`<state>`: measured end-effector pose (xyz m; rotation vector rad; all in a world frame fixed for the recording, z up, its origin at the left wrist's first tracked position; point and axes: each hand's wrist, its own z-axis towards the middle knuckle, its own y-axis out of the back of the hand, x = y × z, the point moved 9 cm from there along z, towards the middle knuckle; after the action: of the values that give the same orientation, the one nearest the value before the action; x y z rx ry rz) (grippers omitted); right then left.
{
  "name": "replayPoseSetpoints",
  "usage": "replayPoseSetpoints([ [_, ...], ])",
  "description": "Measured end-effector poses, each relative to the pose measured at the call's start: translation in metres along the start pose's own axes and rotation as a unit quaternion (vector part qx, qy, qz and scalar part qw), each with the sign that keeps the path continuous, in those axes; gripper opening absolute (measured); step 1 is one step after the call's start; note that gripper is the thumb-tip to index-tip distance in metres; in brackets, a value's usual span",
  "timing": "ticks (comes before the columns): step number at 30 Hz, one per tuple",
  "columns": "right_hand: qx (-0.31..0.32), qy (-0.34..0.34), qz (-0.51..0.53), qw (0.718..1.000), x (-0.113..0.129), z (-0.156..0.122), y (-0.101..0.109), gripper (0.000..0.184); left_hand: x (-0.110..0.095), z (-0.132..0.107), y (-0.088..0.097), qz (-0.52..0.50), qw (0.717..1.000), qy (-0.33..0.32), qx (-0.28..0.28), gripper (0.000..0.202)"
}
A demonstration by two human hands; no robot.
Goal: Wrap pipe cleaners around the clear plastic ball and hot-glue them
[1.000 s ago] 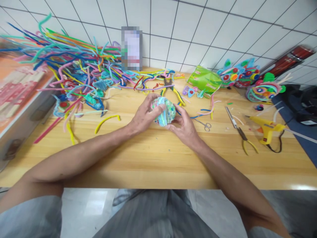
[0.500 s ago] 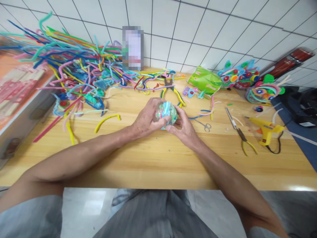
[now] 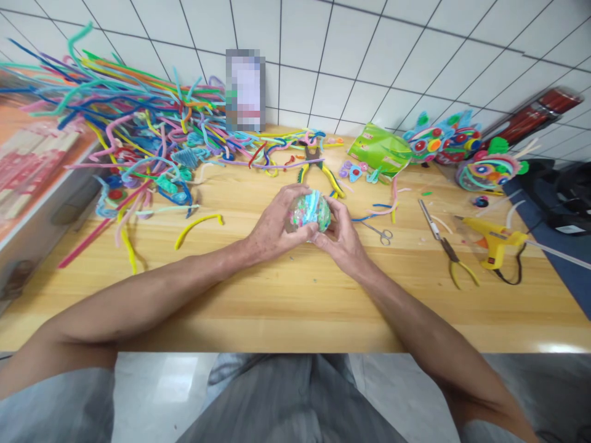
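Between my two hands is a clear ball (image 3: 302,211) with bright bits in it and a light-blue fuzzy band across its front. My left hand (image 3: 276,223) wraps its left side, the thumb lying along the lower front. On the right side, my right hand (image 3: 344,236) grips it with the thumb at the bottom edge; some of its fingers are hidden behind the ball. Just beyond lie yellow-and-black handled pliers (image 3: 315,165). A small pair of scissors (image 3: 383,234) rests to the right, beside a blue pipe cleaner (image 3: 362,219).
A heap of coloured pipe cleaners (image 3: 157,117) fills the back left. A green packet (image 3: 381,149) and decorated fuzzy figures (image 3: 489,171) stand at the back right. A yellow glue gun (image 3: 496,240), more pliers (image 3: 455,261) and a knife (image 3: 429,218) lie to the right.
The ball has turned slightly in my hands, so more of its clear left side and the blue band show. Both hands keep their hold; the view has shifted a little.
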<state>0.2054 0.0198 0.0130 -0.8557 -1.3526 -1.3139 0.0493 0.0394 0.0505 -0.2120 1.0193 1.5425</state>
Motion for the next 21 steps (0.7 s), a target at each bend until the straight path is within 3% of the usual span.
replayPoseSetpoints([
  [5, 0.003, 0.018, -0.042, 0.999, 0.003, -0.001, -0.005, 0.101, 0.002, -0.001, 0.002, -0.014, 1.000, 0.001, -0.012, 0.056],
  [8, -0.004, 0.043, -0.092, 0.995, 0.012, 0.002, 0.004, 0.093, 0.007, 0.000, 0.002, -0.014, 1.000, 0.001, -0.013, 0.056],
  [11, -0.012, 0.068, -0.214, 0.974, 0.028, 0.007, 0.038, 0.060, 0.014, 0.000, 0.001, -0.015, 1.000, 0.007, -0.012, 0.056],
  [14, -0.023, 0.039, -0.360, 0.932, 0.033, 0.008, 0.094, 0.024, 0.019, 0.000, 0.001, -0.026, 0.999, 0.006, -0.023, 0.055],
  [16, -0.050, -0.008, -0.449, 0.892, 0.026, 0.003, 0.133, 0.017, 0.019, 0.000, 0.001, -0.035, 0.999, 0.005, -0.027, 0.054],
  [18, -0.049, -0.061, -0.501, 0.862, 0.010, -0.005, 0.158, 0.012, 0.020, 0.000, 0.001, -0.039, 0.999, 0.010, -0.025, 0.055],
  [21, -0.013, -0.107, -0.511, 0.853, -0.018, -0.016, 0.163, 0.012, 0.020, 0.001, -0.001, -0.037, 0.999, 0.013, -0.020, 0.055],
])
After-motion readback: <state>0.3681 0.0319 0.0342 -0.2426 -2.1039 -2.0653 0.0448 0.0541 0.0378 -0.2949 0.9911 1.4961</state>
